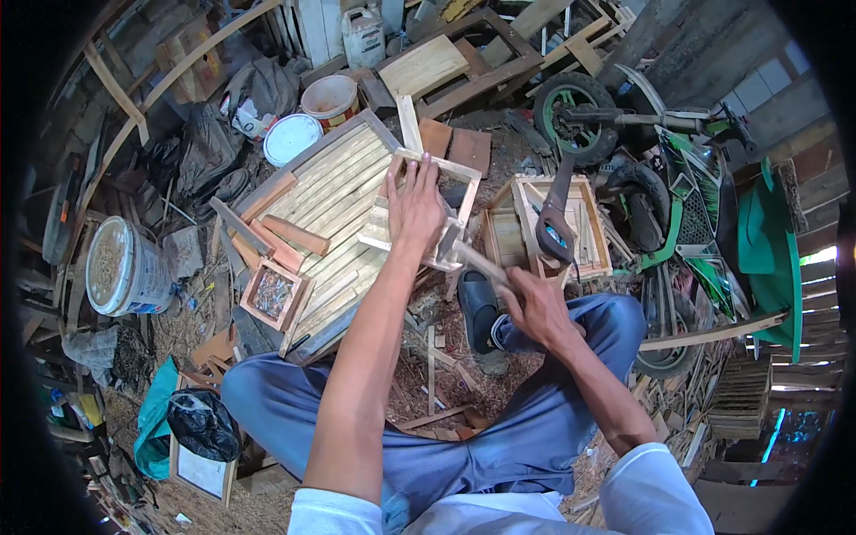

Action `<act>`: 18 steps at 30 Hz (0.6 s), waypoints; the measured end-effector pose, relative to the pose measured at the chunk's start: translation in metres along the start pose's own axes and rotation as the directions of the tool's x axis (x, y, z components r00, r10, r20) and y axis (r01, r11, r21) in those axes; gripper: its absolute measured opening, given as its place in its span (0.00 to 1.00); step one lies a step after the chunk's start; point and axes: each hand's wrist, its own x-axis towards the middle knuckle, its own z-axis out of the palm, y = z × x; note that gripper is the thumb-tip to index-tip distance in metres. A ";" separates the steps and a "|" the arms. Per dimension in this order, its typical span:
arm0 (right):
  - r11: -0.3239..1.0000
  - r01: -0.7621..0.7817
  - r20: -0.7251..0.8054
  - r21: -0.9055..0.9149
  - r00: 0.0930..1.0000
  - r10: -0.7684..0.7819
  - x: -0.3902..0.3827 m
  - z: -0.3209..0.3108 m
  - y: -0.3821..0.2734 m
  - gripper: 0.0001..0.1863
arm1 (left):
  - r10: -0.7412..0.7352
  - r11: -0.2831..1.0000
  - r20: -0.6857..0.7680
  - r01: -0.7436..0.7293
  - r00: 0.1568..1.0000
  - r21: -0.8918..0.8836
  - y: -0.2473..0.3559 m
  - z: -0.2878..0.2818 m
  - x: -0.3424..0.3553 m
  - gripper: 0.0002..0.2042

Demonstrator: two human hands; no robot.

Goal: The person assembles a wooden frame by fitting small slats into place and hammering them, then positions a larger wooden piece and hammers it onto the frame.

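My left hand (415,209) lies over a small slatted wooden frame (464,170), with its fingers reaching to the upper rail and gripping it. The frame rests tilted at the right side of a slatted wooden panel (334,187). In my closed right hand (537,308) is the wooden handle of a hammer (482,264). Its dark head is beside the frame's lower right corner; I cannot tell whether they touch. A wooden box of small nails (273,294) sits on the panel's lower left, near several loose wood blocks (294,234).
Right of the frame, a handsaw (555,234) leans on an open wooden box (588,218). A green motorbike (682,209) and green plastic chair (771,254) stand farther right. Buckets (129,267) are at left and back. Wood scraps and shavings litter the floor around my feet.
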 end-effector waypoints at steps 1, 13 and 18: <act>0.999 0.028 -0.014 0.018 1.000 -0.028 0.001 0.001 -0.001 0.10 | -0.004 1.000 0.015 0.004 1.000 0.015 -0.001 0.001 0.001 0.24; 0.998 -0.055 -0.014 0.013 0.998 0.055 0.003 0.000 0.005 0.10 | -0.005 1.000 0.025 0.005 1.000 -0.002 0.003 -0.004 0.004 0.24; 0.881 -0.389 0.155 0.267 0.920 0.360 0.017 -0.022 -0.050 0.15 | -0.026 0.999 0.031 0.026 0.999 0.021 0.001 0.000 0.002 0.24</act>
